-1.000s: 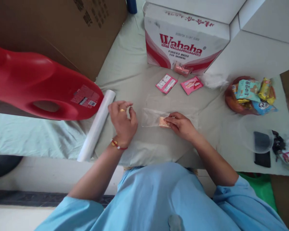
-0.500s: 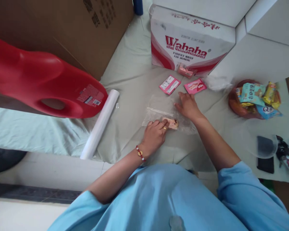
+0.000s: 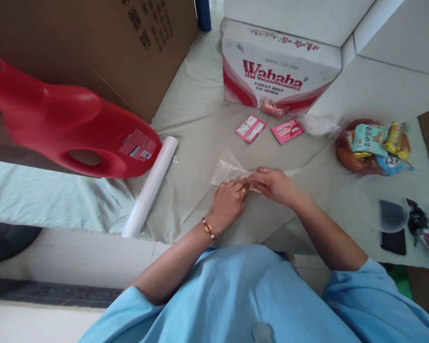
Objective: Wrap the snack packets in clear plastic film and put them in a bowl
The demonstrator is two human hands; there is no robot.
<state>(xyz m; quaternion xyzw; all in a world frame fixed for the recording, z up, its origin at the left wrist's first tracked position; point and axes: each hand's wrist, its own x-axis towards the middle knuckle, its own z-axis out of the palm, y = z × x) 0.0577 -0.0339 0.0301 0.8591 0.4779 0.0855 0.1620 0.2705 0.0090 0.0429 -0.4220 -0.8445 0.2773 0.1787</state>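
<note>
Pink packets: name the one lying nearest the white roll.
The leftmost packet, with white label panels facing up; the picture-fronted packet and the packet at the water box both lie farther from the white roll.

Soft, muted light leaves only faint shadows on the cloth [image 3: 196,143]; the brown carton [image 3: 93,47] at far left sits darker — a pale sheen marks the red jug [image 3: 93,125]. The right hand [image 3: 271,185] looks slightly blurred — the outer edges stretched.
</note>
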